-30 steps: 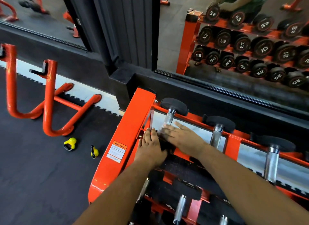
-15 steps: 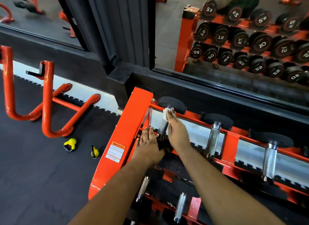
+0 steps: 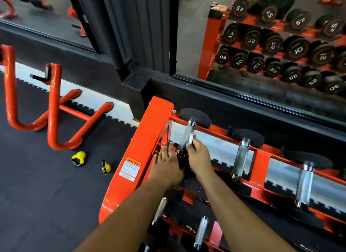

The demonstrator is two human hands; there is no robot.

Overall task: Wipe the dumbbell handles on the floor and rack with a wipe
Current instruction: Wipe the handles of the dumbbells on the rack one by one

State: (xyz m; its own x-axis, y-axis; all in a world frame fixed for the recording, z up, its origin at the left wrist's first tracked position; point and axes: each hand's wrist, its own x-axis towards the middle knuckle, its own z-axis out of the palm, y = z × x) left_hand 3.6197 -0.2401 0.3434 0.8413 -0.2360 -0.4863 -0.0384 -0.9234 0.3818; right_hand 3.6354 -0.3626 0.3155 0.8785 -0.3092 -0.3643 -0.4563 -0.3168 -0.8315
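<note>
A person's left hand (image 3: pixel 165 163) rests with straight fingers on the near black end of the leftmost dumbbell atop the orange steel rack (image 3: pixel 148 139), steadying it. The right hand (image 3: pixel 198 156) pinches a small white wipe (image 3: pixel 191 138) against the knurled chrome handle (image 3: pixel 184 137); half a second ago it was at the handle's far end and has since drawn back toward the middle, suggesting one pass nearly complete. Beyond, further chrome-handled dumbbells (image 3: pixel 241 156) await wiping below a wall mirror (image 3: pixel 262 45).

white wipe (image 3: pixel 191 138) pressed on the leftmost dumbbell's knurled steel handle (image 3: pixel 184 137); top tier of the orange rack (image 3: pixel 149 139)
</note>
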